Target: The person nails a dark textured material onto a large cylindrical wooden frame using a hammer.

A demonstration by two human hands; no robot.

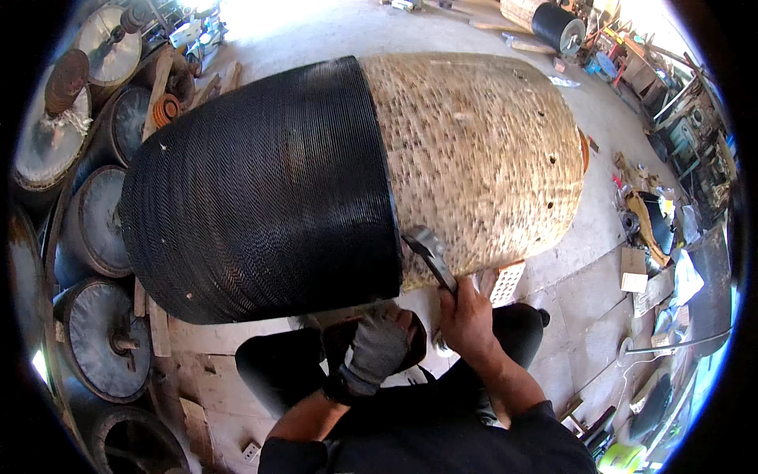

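A large barrel-shaped drum lies across in front of me. Its left part is a black, finely ridged covering, and its right part is pale wood pitted with many small dark marks. In my bare right hand is a hammer, its head against or just over the wood beside the black edge. My left hand, in a grey glove, is curled just below the drum near that same edge. A dark, open container sits around it at my lap. What the gloved fingers hold is hidden.
Several drums with round metal ends are stacked along the left. A perforated brick stands under the drum's right part. Boxes, rags and scrap clutter the right side. Another drum lies at the far right.
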